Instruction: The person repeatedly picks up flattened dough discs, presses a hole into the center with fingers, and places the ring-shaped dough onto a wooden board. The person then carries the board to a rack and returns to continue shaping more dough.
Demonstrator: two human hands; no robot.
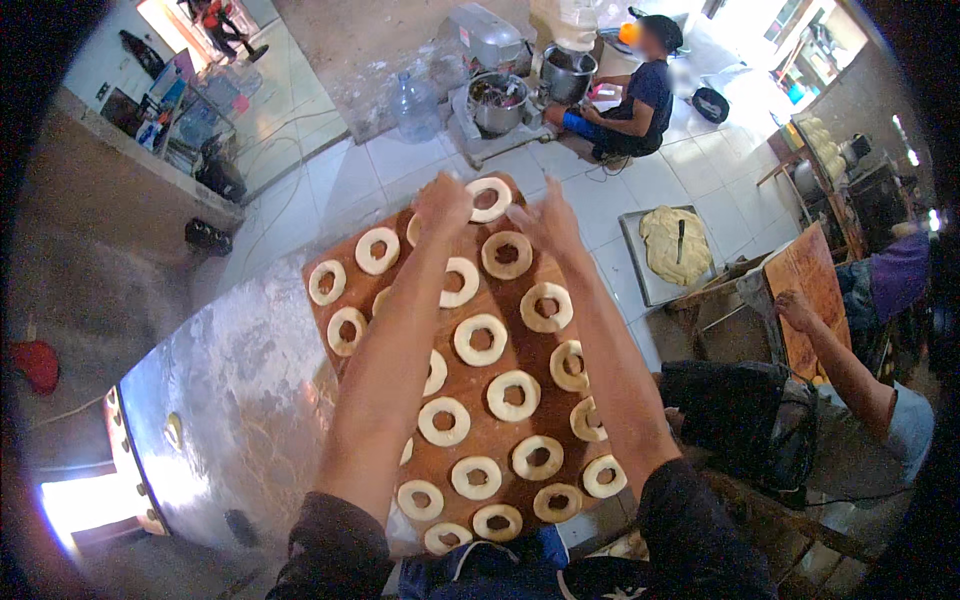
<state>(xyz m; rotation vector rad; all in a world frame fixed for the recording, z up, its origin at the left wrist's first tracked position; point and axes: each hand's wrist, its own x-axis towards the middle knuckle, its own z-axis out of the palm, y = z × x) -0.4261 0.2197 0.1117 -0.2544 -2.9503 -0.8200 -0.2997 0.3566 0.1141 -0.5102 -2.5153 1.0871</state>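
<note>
Dough rings (481, 321) | some partly hidden by forearms (387, 385) | left hand (443, 203) blurred

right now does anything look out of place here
Right of the wooden board, a tray of raw dough seems to sit on the tiled floor, with a dark, narrow tool lying on the dough; that's an odd spot for food. The visible dough rings look intact.

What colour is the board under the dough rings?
The board is reddish brown, best seen in the head view.
</note>
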